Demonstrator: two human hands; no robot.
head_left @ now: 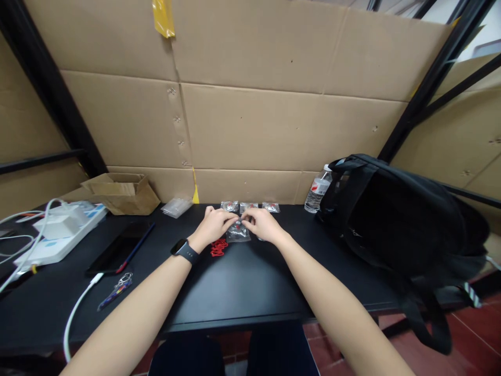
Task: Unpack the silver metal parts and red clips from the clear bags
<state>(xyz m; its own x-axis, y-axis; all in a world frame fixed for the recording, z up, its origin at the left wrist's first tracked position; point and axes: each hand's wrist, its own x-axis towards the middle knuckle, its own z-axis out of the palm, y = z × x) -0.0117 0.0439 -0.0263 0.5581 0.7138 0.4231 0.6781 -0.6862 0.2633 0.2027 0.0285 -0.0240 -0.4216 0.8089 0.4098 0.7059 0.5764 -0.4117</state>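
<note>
A small clear plastic bag (238, 235) lies on the black table between my hands, with something small and red near its top. My left hand (213, 226) pinches the bag's upper left edge with thumb and forefinger. From the other side, my right hand (263, 224) grips the upper right edge with bent fingers. Beside my left wrist is a little heap of red wiry pieces (219, 247). Behind my hands are more small clear bags with red bits inside: one at left (229, 206), one in the middle (246, 206) and one at right (271, 207).
A stack of clear bags (177, 207) and an open paper bag (124, 194) stand at the back left. Nearer are a phone (119, 248), a keychain (116, 290) and a white power strip (64, 232). A water bottle (318, 189) and black backpack (407, 219) occupy the right.
</note>
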